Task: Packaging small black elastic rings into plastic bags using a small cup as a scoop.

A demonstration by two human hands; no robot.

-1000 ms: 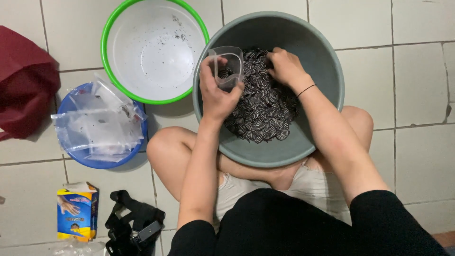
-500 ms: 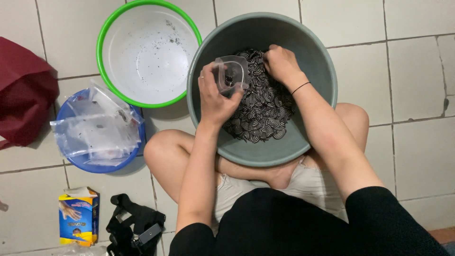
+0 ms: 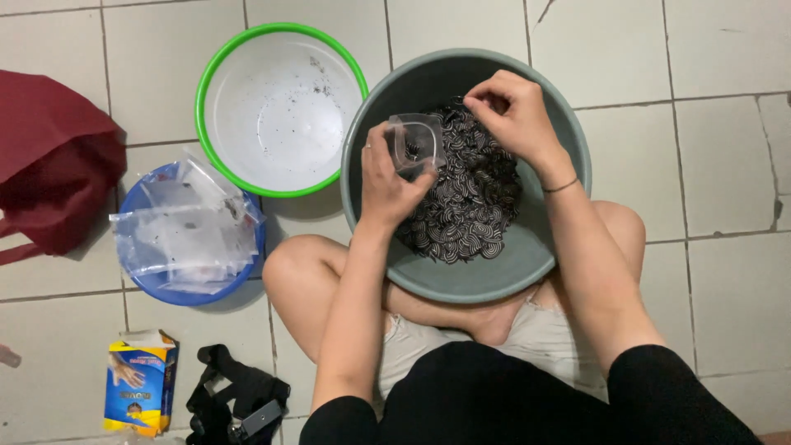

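Both arms reach far over my grey basin (image 3: pixel 527 272): left hand (image 3: pixel 387 177) grips a clear cup (image 3: pixel 416 144), right hand (image 3: pixel 515 115) pinches striped pieces (image 3: pixel 470 206).

A small blue-and-yellow box (image 3: pixel 138 387) lies on the floor; clear plastic bags (image 3: pixel 185 235) heap in a blue basin (image 3: pixel 247 272).

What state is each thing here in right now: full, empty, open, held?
Grey basin: partly filled with dark striped pieces.
Clear small container: open, held by left hand.
Right hand: closed, pinching above the pieces.
Green-rimmed bowl: nearly empty, specks inside.
Blue bowl: holds clear plastic bags.
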